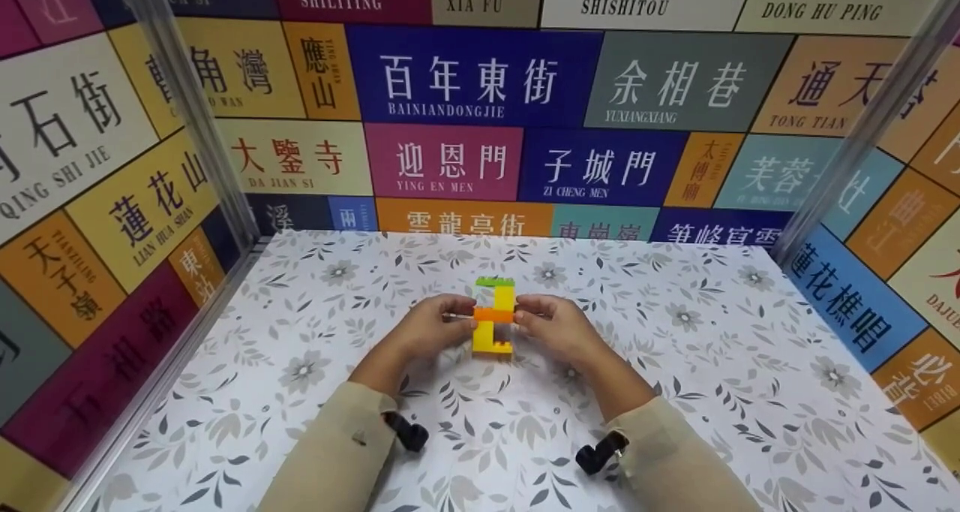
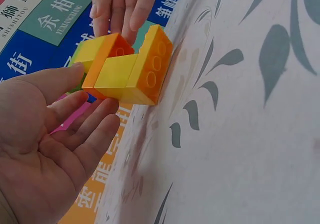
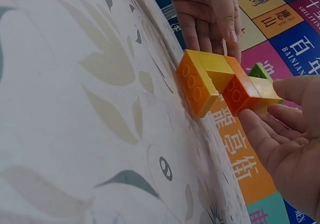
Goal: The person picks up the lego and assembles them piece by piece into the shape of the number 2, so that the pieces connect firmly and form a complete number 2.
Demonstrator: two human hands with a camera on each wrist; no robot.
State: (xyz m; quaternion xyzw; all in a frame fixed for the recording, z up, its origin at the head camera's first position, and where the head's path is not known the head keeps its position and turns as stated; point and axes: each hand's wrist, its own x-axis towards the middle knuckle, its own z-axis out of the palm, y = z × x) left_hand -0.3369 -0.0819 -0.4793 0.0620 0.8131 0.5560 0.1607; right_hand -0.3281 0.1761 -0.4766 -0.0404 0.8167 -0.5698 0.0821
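Head view shows your two hands on either side of a small block tower [image 1: 493, 317] that stands upright near the middle of the table [image 1: 720, 392], well away from every edge. The tower is made of hard, shiny plastic bricks with square corners: a wide orange brick at the bottom, yellow bricks up the middle, a thin orange brick [image 1: 493, 314] sticking out across it like a belt, and a green brick [image 1: 495, 281] on top. In the left wrist view you can see round holes on the underside of the bottom brick [image 2: 152, 66], which sits flat on the table. Your left hand [image 1: 431, 326] has its fingers nearly straight, with the thumb tip touching the left end of the orange belt. Your right hand [image 1: 559, 324] is spread too, and its fingertips rest on the other side of the tower. Neither hand wraps around it. The table wears a smooth white cloth printed with grey leaves and flowers. Around the table stand flat walls [image 1: 480, 76] covered in bright rectangles with big written signs. Your sleeves [image 1: 330, 459] are soft and tan.
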